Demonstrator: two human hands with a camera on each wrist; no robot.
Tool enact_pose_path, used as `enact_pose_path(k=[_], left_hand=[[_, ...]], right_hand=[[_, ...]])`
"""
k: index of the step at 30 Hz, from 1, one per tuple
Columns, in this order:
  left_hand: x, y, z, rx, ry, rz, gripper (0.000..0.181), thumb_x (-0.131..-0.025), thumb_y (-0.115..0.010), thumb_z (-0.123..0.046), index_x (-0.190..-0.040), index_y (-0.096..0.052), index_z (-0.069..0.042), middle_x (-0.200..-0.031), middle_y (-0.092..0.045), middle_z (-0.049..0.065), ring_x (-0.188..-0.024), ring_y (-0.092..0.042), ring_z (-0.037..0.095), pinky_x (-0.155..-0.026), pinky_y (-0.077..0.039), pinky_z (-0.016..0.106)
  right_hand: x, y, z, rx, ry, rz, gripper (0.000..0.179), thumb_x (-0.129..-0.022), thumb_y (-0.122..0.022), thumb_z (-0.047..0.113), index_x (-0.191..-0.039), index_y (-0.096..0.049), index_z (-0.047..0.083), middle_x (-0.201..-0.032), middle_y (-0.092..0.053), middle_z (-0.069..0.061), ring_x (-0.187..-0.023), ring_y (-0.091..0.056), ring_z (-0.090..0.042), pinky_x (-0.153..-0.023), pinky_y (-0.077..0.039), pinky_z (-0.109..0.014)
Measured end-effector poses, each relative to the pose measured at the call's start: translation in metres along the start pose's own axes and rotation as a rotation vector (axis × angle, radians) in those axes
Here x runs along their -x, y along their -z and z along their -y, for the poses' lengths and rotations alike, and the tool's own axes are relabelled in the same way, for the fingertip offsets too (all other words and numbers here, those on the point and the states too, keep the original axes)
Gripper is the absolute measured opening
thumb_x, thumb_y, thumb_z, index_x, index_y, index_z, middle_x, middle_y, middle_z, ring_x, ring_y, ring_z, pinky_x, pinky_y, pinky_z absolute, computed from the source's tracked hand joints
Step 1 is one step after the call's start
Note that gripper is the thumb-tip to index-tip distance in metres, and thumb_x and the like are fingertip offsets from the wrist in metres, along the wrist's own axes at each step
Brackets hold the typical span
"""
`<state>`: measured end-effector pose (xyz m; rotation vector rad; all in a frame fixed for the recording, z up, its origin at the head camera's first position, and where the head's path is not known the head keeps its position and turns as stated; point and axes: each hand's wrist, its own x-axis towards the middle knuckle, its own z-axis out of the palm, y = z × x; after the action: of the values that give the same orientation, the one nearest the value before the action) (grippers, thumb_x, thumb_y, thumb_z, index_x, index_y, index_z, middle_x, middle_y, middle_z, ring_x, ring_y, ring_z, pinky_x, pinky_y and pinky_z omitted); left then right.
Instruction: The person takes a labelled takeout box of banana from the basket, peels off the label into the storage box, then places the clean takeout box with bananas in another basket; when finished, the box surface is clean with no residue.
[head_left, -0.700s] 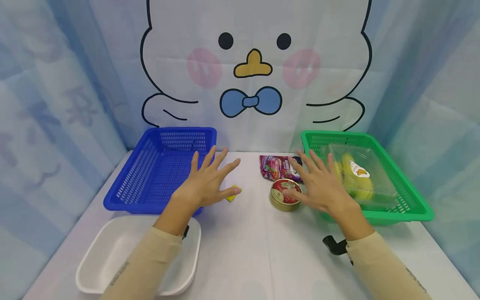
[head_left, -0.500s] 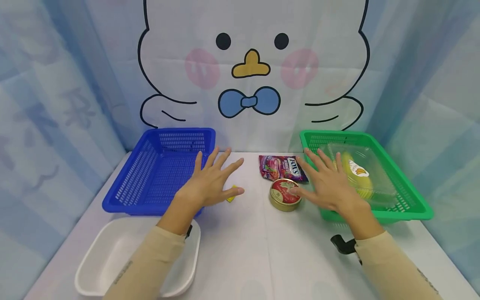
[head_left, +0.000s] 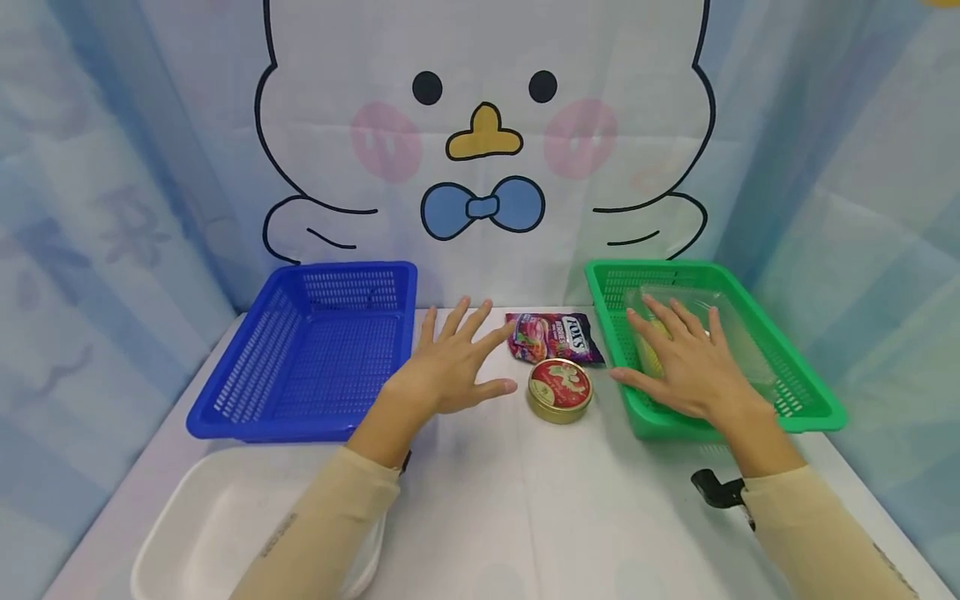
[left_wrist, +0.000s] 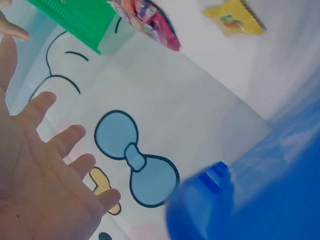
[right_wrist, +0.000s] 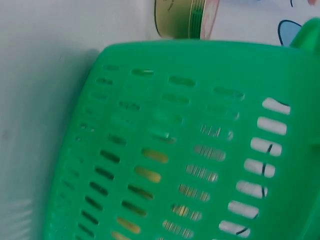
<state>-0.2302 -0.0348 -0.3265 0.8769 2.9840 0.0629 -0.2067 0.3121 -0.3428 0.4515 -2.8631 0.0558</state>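
Observation:
My left hand (head_left: 450, 367) hovers over the table with fingers spread, between the blue basket and a round red-topped tin (head_left: 560, 389). In the left wrist view a small yellow wrapped sweet (left_wrist: 234, 19) lies on the table; the left hand hides it in the head view. My right hand (head_left: 690, 367), fingers spread, is over the green basket (head_left: 813, 408). It partly covers a clear plastic box (head_left: 738, 346) with something yellow inside; whether it touches the box, I cannot tell. A purple Fox's Berries bag (head_left: 551, 337) lies behind the tin. Neither hand holds anything.
At the left stands the blue basket (head_left: 337, 358), with a white tub (head_left: 225, 517) in front of it, partly under the left forearm. A printed curtain (head_left: 487, 275) closes off the back and sides. The green basket's slotted wall (right_wrist: 200, 65) fills the right wrist view.
Both hands have moved to the right, fingers still spread. The right hand has gone from beside the tin to over the plastic box. The left hand now hides the sweet in the head view.

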Motion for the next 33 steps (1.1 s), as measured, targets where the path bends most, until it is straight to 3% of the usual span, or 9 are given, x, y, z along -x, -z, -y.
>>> enact_pose_path(k=[11, 26, 33], left_hand=[[-0.014, -0.006, -0.020, 0.029, -0.057, 0.000, 0.084, -0.096, -0.049, -0.072, -0.165, -0.011, -0.042, -0.174, -0.003, 0.005, -0.159, 0.006, 0.033, -0.123, 0.001, 0.066], [-0.032, -0.014, -0.054, 0.044, -0.136, 0.022, 0.083, -0.095, -0.048, -0.073, -0.164, -0.016, -0.040, -0.174, -0.005, 0.002, -0.160, 0.003, 0.030, -0.125, 0.001, 0.062], [-0.041, -0.019, -0.070, 0.064, -0.170, 0.041, 0.082, -0.095, -0.046, -0.075, -0.164, -0.014, -0.043, -0.174, -0.007, 0.002, -0.160, 0.000, 0.029, -0.126, -0.002, 0.060]], right_hand=[[0.003, 0.011, -0.030, 0.010, -0.047, 0.036, 0.091, -0.094, -0.057, 0.070, -0.163, -0.030, 0.016, -0.168, -0.022, -0.020, -0.151, -0.018, -0.050, -0.115, 0.001, -0.079], [0.012, 0.009, -0.067, -0.105, -0.107, 0.033, 0.087, -0.097, -0.060, 0.060, -0.163, -0.027, 0.013, -0.167, -0.020, -0.024, -0.150, -0.017, -0.054, -0.113, -0.003, -0.081], [0.018, 0.003, -0.083, -0.163, -0.105, 0.023, 0.084, -0.100, -0.060, 0.053, -0.162, -0.026, 0.008, -0.165, -0.022, -0.028, -0.148, -0.019, -0.057, -0.111, -0.011, -0.082]])
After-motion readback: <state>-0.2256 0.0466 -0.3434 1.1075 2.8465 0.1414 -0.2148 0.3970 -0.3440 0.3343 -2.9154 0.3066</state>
